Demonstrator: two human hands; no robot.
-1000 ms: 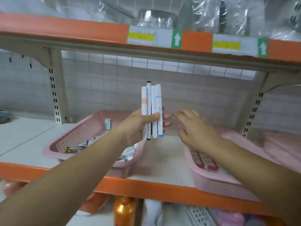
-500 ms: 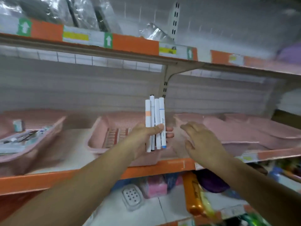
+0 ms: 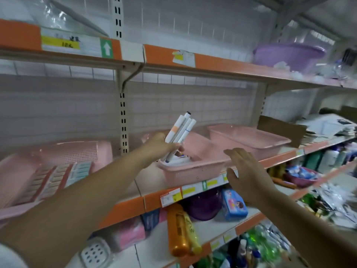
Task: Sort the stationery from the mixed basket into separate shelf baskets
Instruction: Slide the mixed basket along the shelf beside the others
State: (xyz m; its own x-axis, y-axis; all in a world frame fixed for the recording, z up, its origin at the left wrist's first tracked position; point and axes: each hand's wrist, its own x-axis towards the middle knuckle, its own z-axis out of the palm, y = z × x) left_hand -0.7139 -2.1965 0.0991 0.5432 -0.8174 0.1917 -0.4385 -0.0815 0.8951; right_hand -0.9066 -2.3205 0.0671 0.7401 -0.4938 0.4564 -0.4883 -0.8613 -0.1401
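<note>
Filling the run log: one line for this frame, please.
left hand: grips bundle of white marker pens, tilted | lower tips at middle pink plastic basket | right hand: open, holds nothing

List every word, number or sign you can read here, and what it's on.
No words read clearly.
White up-arrow on green square, upper orange shelf edge: legible sign.
Yellow handwritten label beside it: blurred.
Orange-and-white price tag, lower shelf edge: too small.
Print on the white marker pens in the left hand: blurred.
</note>
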